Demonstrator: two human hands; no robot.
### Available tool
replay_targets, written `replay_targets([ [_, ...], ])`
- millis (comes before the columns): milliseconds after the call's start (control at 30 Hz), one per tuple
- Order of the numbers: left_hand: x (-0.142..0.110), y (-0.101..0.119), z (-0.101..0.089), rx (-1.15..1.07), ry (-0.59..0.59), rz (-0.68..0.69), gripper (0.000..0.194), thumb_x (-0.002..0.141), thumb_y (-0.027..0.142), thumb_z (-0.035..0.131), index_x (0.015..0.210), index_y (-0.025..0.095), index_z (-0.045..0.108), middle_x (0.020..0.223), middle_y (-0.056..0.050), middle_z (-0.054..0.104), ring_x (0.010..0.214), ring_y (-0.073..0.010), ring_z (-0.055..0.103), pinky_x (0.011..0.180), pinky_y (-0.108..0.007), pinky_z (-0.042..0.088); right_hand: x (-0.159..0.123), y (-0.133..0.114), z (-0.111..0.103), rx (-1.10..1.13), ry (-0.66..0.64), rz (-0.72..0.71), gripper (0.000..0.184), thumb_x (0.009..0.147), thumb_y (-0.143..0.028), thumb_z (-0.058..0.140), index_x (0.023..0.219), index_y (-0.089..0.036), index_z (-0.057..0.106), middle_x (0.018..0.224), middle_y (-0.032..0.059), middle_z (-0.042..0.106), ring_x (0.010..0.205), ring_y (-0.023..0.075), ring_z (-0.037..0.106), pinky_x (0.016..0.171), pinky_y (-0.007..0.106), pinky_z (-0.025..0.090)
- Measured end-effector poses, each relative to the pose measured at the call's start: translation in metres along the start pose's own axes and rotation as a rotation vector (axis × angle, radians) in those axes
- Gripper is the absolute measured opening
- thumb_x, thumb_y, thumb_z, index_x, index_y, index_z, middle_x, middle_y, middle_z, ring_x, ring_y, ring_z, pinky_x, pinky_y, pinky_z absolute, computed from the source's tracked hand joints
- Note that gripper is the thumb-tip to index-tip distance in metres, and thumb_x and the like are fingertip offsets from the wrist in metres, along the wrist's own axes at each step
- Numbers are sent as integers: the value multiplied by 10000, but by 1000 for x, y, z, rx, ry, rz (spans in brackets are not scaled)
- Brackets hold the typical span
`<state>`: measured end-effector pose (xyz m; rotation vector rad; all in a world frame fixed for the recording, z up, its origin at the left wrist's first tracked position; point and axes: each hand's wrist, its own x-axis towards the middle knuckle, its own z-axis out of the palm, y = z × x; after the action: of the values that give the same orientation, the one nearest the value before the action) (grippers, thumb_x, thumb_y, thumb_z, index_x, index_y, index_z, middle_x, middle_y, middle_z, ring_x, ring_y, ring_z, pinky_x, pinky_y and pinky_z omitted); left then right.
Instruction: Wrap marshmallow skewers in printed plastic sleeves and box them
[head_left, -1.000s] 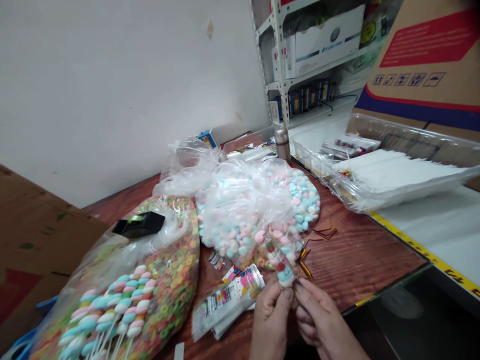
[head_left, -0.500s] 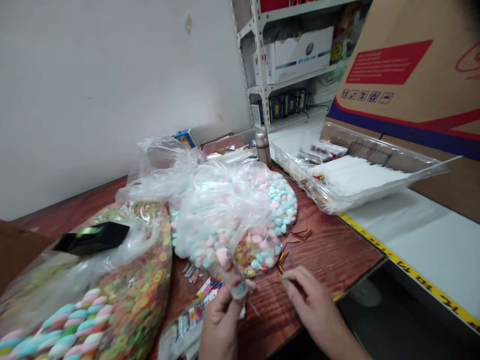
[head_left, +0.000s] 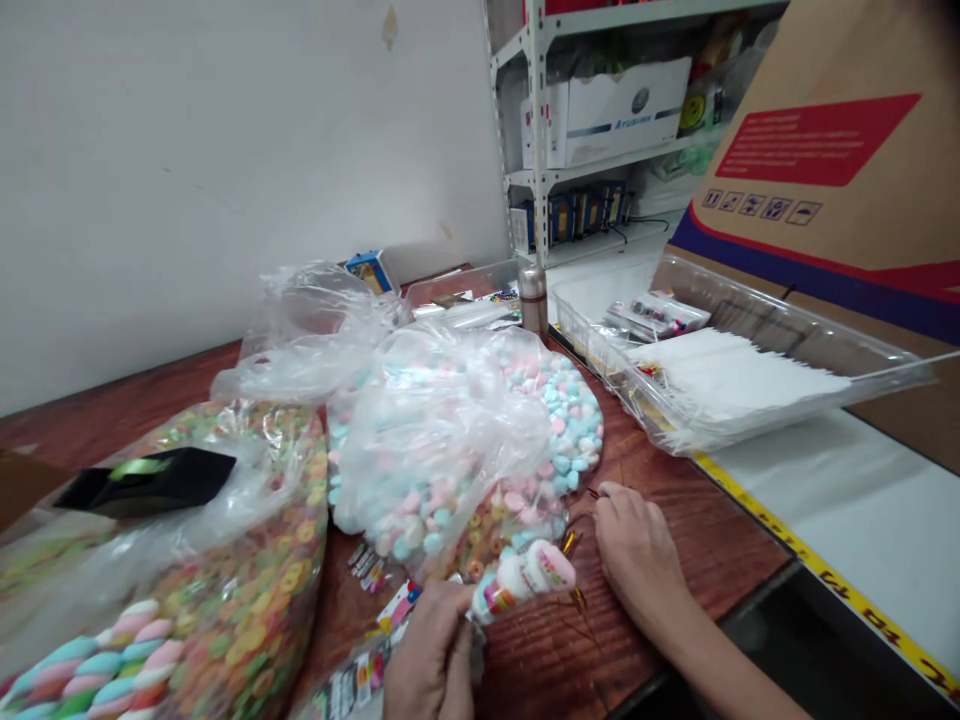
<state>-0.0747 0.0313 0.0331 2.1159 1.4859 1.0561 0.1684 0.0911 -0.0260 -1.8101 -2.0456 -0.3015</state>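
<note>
My left hand (head_left: 431, 650) is closed on a small clear packet of marshmallows (head_left: 525, 580), its pink end tilted up to the right. My right hand (head_left: 637, 545) is lower right of the big marshmallow bag, resting at the table. Its fingers are pinched on a thin copper-coloured twist tie (head_left: 594, 493), mostly hidden by the fingers. More gold twist ties (head_left: 571, 543) lie between the hands. Under my left hand are printed plastic bags (head_left: 352, 685). Just beyond lies a large clear bag of pink and blue marshmallows (head_left: 450, 430).
At left, a bag of gummy rings (head_left: 255, 600) carries a black tape dispenser (head_left: 150, 480) and twisted marshmallows (head_left: 97, 665). A metal bottle (head_left: 533, 300) stands behind. Right: a clear tray (head_left: 675, 435) of white sticks and a big carton (head_left: 825, 220). Shelving (head_left: 536, 130) rises behind.
My right hand has moved forward onto the twist ties, and its fingers have closed. The packet in my left hand has tipped over to the right. The view has shifted slightly.
</note>
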Motion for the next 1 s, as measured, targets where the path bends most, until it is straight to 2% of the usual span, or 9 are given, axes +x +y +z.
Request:
replay_targets([
  [67,0,-1,7,69,16,33,257,855,101,484,1007,219,653,953,-60,667,885,-182,642,768,-240,511,-4,4,-4,-21,45,27,168,891,-85,507,760,-149,590,865,136,657,703,257,575,633,373,404],
  [167,0,-1,23,149,24,22,311,876,77,417,1033,210,651,936,-80,632,900,-190,623,765,-261,511,-8,9,-17,-1,118,69,252,966,-200,408,753,-176,540,652,54,572,544,210,548,531,332,383],
  [300,-1,1,42,294,8,78,363,876,41,387,1068,213,643,835,-67,611,792,-184,611,700,-269,506,-13,-3,-38,172,232,39,290,1018,-269,304,886,-163,540,733,48,614,633,160,631,576,263,455],
  [433,2,11,53,371,-4,157,277,892,80,440,1045,211,630,761,-49,602,711,-178,605,611,-251,483,-28,-33,-46,404,318,-107,179,990,-226,443,1062,-122,570,876,83,691,788,155,682,725,237,503],
  [567,4,24,59,343,66,110,186,921,153,435,946,208,611,750,-49,605,697,-186,601,591,-265,470,-43,-57,-39,478,306,-151,182,987,-218,447,1082,-122,568,857,89,722,735,159,709,671,230,537],
  [667,3,27,59,309,103,151,179,912,143,458,1030,188,585,775,-51,637,708,-181,611,620,-270,485,-49,-62,-34,538,265,-125,211,1000,-265,409,1067,-138,565,818,77,726,674,157,716,615,218,551],
  [800,-1,28,56,308,130,202,297,896,109,478,1177,171,547,793,-52,663,699,-167,625,621,-251,494,-51,-61,-33,585,219,-102,217,1002,-280,396,1070,-144,550,831,79,730,670,159,723,625,217,563],
  [933,1,30,54,203,97,131,290,888,98,483,1138,192,597,816,-59,667,723,-161,630,640,-241,499,-54,-62,-33,600,192,-88,195,993,-260,412,1082,-145,542,843,79,723,671,160,717,643,225,567],
  [1000,4,32,55,54,94,20,241,889,108,476,1045,191,640,837,-65,669,762,-169,629,681,-259,500,-55,-63,-31,586,213,-90,188,986,-237,423,1093,-139,542,855,89,717,702,167,715,656,237,567],
])
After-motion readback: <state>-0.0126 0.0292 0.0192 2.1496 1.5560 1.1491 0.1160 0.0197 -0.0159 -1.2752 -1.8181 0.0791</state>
